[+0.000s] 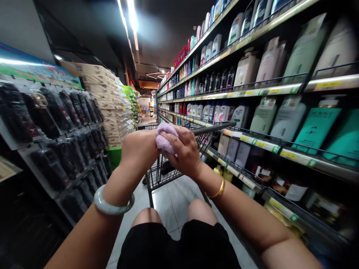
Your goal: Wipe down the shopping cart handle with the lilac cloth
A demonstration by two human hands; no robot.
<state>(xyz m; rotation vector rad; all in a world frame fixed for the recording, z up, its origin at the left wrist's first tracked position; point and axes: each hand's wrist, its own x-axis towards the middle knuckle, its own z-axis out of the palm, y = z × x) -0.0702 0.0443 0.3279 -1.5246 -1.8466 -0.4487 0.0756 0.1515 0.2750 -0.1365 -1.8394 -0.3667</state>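
Note:
My right hand (185, 149) is closed round a bunched lilac cloth (166, 136), its fingers curled over the fluffy fabric. The cloth presses against the thumb side of my left hand (140, 147), which is bent into a fist with its back towards me. Its fingertips are hidden, so I cannot see what it holds, if anything. Just behind both hands stands a black wire shopping cart (164, 175). Its grey handle (214, 128) sticks out to the right past my right hand.
Shelves (291, 155) packed with shampoo and pump bottles line the right side. To the left hangs a rack of dark packaged goods (53, 108), with stacked cartons (105, 97) beyond it. Grey floor tiles (165, 201) show under the cart, and the aisle runs on ahead.

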